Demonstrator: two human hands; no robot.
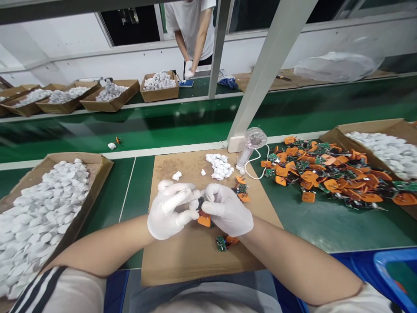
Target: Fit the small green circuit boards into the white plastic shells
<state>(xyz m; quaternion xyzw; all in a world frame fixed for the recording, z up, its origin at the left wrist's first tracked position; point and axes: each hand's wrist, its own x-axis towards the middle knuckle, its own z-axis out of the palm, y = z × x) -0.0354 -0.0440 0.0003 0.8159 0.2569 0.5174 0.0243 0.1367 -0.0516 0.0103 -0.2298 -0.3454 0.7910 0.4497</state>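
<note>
My left hand (171,208), in a white glove, is closed with its fingertips on a small white plastic piece (194,204). My right hand (228,211), gloved too, pinches a part with a black round end (200,202) and an orange plate (204,219) below it. The white piece and the black end meet between my hands; whether they are joined I cannot tell. Under them lies a sheet of brown cardboard (176,265). A green circuit board with orange plastic (221,243) rests near my right wrist, and another such assembly (241,189) is beyond that hand.
Loose white pieces (220,166) lie at the cardboard's far end, by a clear plastic fan-like device (250,145). Orange-and-green assemblies (319,174) are heaped on the right. Boxes of white pieces stand left (100,174) and right (368,127). Across the green conveyor (176,126) a person (192,32) works.
</note>
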